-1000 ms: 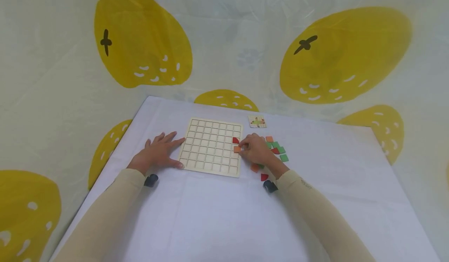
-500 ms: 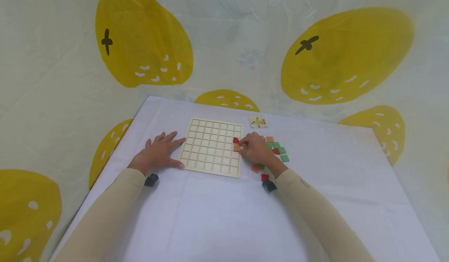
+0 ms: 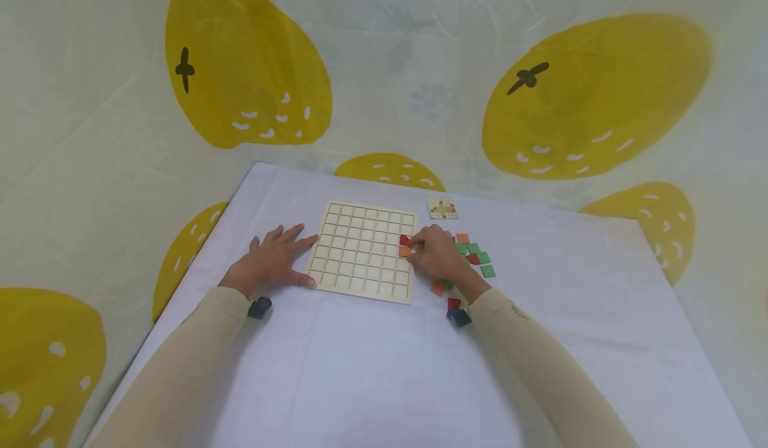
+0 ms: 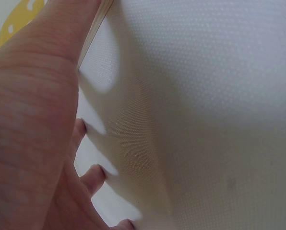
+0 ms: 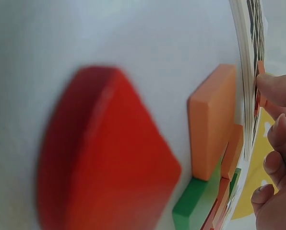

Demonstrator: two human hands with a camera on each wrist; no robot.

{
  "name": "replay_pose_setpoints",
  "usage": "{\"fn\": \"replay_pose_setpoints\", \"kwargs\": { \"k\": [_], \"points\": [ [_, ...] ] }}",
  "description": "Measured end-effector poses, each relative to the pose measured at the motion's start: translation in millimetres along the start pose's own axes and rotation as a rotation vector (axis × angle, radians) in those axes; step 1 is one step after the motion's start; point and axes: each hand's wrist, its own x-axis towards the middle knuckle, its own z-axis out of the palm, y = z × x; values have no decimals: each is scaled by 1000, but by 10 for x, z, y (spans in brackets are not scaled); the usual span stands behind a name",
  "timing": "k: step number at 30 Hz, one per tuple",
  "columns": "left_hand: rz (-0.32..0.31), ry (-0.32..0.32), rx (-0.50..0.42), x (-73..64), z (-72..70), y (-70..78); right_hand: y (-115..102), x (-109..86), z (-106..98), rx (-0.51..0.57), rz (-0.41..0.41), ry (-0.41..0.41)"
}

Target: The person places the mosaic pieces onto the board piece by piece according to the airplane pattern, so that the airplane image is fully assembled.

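Observation:
A pale wooden grid board (image 3: 354, 245) lies on the white table. My left hand (image 3: 270, 261) rests beside its left side with fingers spread, the index fingertip and thumb at the board's edge. At the opposite edge, my right hand (image 3: 437, 256) pinches an orange square tile (image 3: 405, 251) between thumb and fingers, over a right-column cell. Directly above that tile, a red quarter-round tile (image 3: 405, 240) sits on the board, partly behind the fingertips. The right wrist view shows the thumb (image 5: 277, 89) pressed against the orange tile's edge.
Several loose green, red and orange tiles lie right of the board, among them a green square (image 3: 487, 271) and an orange square (image 3: 438, 289). A red quarter-round (image 5: 119, 163) is close to the right wrist camera. A small pattern card (image 3: 442, 208) lies behind the right hand.
The orange tile has slid slightly away from the person, up against the red tile, and sits squarer to the grid. The right hand moved a little with it; the left hand stays put.

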Motion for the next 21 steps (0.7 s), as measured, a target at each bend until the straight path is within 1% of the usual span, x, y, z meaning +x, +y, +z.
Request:
{"fn": "replay_pose_setpoints", "kwargs": {
  "k": [8, 12, 21],
  "points": [
    [6, 12, -2, -37, -19, 29, -18, 1, 3, -19, -3, 9],
    [9, 15, 4, -30, -12, 32, -26, -14, 0, -30, -21, 20],
    [0, 1, -4, -23, 1, 25, -44, -24, 1, -37, -33, 26]
  ]
}}
